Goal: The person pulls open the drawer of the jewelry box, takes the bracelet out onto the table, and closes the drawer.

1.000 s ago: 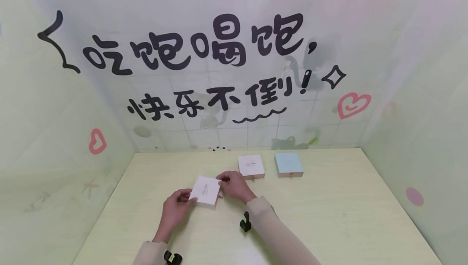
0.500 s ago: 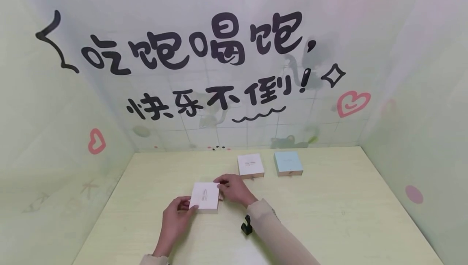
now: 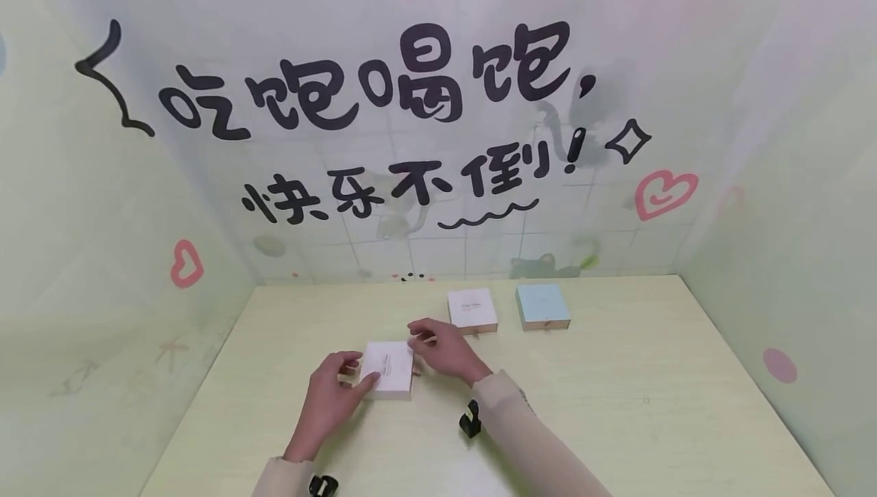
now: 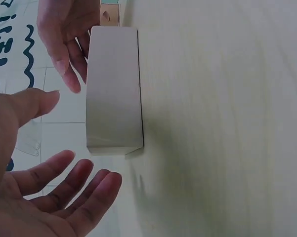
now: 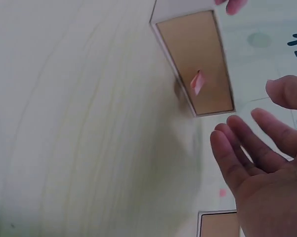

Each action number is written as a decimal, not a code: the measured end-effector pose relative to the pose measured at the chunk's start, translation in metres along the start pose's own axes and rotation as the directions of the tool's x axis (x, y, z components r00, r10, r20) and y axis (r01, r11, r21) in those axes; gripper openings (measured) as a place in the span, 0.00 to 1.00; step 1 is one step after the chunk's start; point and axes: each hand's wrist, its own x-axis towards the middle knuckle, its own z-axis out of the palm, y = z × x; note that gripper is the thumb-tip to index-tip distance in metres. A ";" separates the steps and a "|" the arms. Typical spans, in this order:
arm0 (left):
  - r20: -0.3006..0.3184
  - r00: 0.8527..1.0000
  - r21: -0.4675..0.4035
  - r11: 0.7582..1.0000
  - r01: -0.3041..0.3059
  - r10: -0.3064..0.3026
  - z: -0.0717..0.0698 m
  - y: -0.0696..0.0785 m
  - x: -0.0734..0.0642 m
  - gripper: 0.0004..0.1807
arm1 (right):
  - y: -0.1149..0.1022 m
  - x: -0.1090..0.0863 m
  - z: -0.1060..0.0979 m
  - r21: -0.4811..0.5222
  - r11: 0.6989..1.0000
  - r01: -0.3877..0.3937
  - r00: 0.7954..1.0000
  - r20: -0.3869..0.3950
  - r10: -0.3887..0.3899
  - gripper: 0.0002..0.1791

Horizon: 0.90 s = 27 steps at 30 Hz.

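Note:
A small pale pink box (image 3: 392, 367) with printing on its lid lies flat on the table, between my two hands. My left hand (image 3: 327, 402) is at its left side, fingers spread; the left wrist view has thumb and fingers apart from the box's plain side (image 4: 113, 89). At the far right corner is my right hand (image 3: 448, 348), with relaxed fingers. From the right wrist, the box's brown drawer front (image 5: 207, 54) shows a pink ribbon tab (image 5: 197, 83), and the fingers (image 5: 232, 158) stand off it. Neither hand grips the box.
Behind my right hand lies a second pale pink box (image 3: 471, 308), with a light blue box (image 3: 543, 305) to its right. The wooden table (image 3: 651, 406) meets printed cloth walls at the back and both sides.
The pink box was held by both hands, tilted and turned; it has come nearer to me and now lies flat and squared. Both hands have loosened from it.

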 end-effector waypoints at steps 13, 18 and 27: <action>0.234 0.952 0.110 0.968 -0.227 0.196 -0.007 0.007 0.030 0.49 | -0.006 -0.012 -0.005 0.088 0.988 -0.129 0.991 0.028 0.127 0.28; 0.323 0.919 0.135 0.950 -0.281 0.226 -0.004 0.009 0.039 0.56 | -0.001 -0.014 -0.005 0.135 0.974 -0.183 0.983 0.033 0.180 0.23; 0.430 0.842 0.213 0.870 -0.444 0.325 0.003 0.015 0.047 0.59 | 0.005 -0.021 -0.001 0.137 0.965 -0.224 0.972 0.099 0.212 0.12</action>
